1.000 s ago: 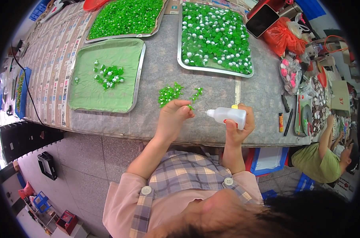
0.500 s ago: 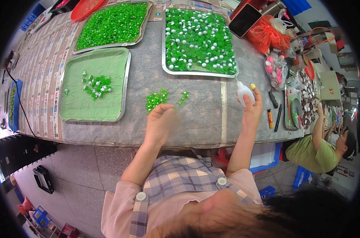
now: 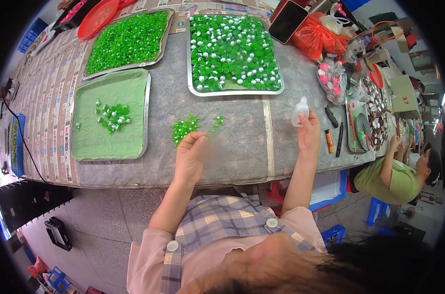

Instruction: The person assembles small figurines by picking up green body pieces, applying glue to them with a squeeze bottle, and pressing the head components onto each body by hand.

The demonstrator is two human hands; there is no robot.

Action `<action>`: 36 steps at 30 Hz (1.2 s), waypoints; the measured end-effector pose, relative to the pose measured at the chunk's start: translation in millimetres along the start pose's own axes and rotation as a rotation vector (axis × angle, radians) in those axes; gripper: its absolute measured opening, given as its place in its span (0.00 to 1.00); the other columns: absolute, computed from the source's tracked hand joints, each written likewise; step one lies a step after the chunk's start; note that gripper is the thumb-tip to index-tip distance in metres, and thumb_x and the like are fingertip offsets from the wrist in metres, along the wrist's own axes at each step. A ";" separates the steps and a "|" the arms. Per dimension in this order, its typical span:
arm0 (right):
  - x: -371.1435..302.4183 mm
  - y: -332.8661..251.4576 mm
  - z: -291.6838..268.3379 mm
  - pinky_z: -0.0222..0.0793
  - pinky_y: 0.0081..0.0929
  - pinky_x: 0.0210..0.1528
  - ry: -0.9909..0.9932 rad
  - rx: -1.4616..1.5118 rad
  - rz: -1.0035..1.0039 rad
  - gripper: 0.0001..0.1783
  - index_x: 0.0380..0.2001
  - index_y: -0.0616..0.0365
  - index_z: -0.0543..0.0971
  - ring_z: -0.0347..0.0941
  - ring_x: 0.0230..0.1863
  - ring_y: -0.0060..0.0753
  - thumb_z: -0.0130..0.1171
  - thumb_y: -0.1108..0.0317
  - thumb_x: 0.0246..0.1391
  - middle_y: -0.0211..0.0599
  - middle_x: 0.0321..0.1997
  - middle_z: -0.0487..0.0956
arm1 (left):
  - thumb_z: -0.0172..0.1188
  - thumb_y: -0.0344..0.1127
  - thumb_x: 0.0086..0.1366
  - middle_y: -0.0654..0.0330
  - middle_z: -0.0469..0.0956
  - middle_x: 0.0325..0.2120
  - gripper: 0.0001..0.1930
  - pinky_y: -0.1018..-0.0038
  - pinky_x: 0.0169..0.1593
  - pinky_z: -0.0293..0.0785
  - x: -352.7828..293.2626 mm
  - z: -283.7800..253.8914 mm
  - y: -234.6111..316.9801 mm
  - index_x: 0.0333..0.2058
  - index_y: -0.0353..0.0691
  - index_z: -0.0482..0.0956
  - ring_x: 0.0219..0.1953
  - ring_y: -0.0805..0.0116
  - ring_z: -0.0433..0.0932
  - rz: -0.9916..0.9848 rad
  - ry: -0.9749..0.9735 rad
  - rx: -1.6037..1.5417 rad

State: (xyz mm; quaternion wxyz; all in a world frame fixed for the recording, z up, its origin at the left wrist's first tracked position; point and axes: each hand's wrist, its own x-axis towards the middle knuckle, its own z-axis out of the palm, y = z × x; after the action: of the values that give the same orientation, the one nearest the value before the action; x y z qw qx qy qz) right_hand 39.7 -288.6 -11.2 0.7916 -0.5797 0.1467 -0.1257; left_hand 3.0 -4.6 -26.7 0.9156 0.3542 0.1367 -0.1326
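Observation:
My right hand (image 3: 308, 136) grips a small white squeeze bottle (image 3: 299, 115) with a narrow tip, held nearly upright above the grey table covering. My left hand (image 3: 188, 159) is closed in a pinch just on the near side of a small pile of green pieces with white dots (image 3: 184, 128). Whatever those fingers hold, if anything, is too small to make out, and a blurred patch lies beside them. A few more green pieces (image 3: 217, 123) lie just right of the pile.
Beyond my hands, a metal tray (image 3: 237, 92) holds many green pieces with white balls. At left, a green-lined tray (image 3: 109, 153) bears a small cluster; behind it stands a fuller tray (image 3: 129, 68). Pens (image 3: 339, 139), a glue stick (image 3: 329, 141) and bags (image 3: 332, 81) lie right; a co-worker (image 3: 394, 171) sits beyond.
The bottle has been turned more upright, and my right index finger has come down from its raised position. My left hand stays pinched by the pile. The whole view has shifted slightly.

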 end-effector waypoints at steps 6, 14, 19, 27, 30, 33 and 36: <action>1.5 12.3 2.8 0.60 0.19 0.40 0.055 -0.260 -0.165 0.22 0.41 0.62 0.61 0.63 0.39 0.22 0.54 0.75 0.39 0.32 0.37 0.66 | 0.51 0.31 0.53 0.65 0.69 0.21 0.04 0.80 0.30 0.71 0.3 -0.4 2.0 0.27 0.39 0.69 0.23 0.79 0.69 0.002 0.002 -0.011; -10.2 -8.5 21.6 0.62 0.27 0.36 0.264 -0.941 -0.704 0.22 0.40 0.61 0.61 0.63 0.38 0.31 0.54 0.76 0.37 0.37 0.40 0.65 | 0.51 0.32 0.53 0.65 0.69 0.21 0.04 0.81 0.30 0.71 3.5 -7.0 2.1 0.27 0.39 0.69 0.23 0.79 0.69 0.011 0.013 -0.026; -7.9 -25.1 99.4 0.61 0.26 0.33 -0.233 -1.019 -0.766 0.13 0.31 0.58 0.70 0.66 0.30 0.28 0.55 0.73 0.37 0.35 0.30 0.70 | 0.51 0.32 0.52 0.65 0.69 0.20 0.04 0.81 0.29 0.71 -0.8 -5.3 5.0 0.26 0.39 0.69 0.22 0.79 0.69 0.004 -0.005 -0.016; 60.4 37.0 137.5 0.61 0.25 0.30 -0.547 -1.417 -0.879 0.14 0.29 0.56 0.67 0.66 0.28 0.34 0.54 0.76 0.34 0.34 0.26 0.69 | 0.51 0.31 0.52 0.64 0.70 0.21 0.04 0.80 0.29 0.71 -5.9 -10.9 9.7 0.27 0.39 0.69 0.23 0.78 0.70 0.028 0.022 -0.054; 50.4 27.8 140.2 0.62 0.24 0.30 -0.560 -1.290 -0.782 0.14 0.30 0.56 0.67 0.66 0.28 0.31 0.53 0.76 0.33 0.32 0.25 0.69 | 0.52 0.32 0.52 0.64 0.70 0.21 0.05 0.80 0.29 0.71 -5.6 -12.1 10.8 0.27 0.39 0.69 0.23 0.77 0.70 0.019 0.002 -0.060; 17.2 7.8 134.5 0.62 0.20 0.30 -0.633 -0.824 -0.455 0.14 0.30 0.57 0.66 0.66 0.28 0.24 0.53 0.76 0.35 0.31 0.26 0.69 | 0.52 0.32 0.52 0.63 0.71 0.22 0.05 0.80 0.29 0.71 -4.0 -8.3 10.0 0.27 0.39 0.69 0.23 0.76 0.70 -0.010 -0.038 -0.056; -28.0 4.5 121.1 0.60 0.17 0.33 -0.746 -0.351 -0.115 0.15 0.33 0.58 0.64 0.64 0.29 0.18 0.53 0.76 0.38 0.29 0.28 0.68 | 0.52 0.32 0.52 0.62 0.71 0.22 0.05 0.80 0.28 0.71 -2.0 -2.8 6.4 0.27 0.39 0.69 0.23 0.75 0.70 -0.044 -0.059 -0.072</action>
State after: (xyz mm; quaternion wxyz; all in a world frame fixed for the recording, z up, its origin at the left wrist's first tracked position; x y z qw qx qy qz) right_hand 59.7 -170.2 21.4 0.6714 -0.7188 -0.1637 0.0760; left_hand 2.9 2.2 -24.1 0.9283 0.3137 0.1220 -0.1582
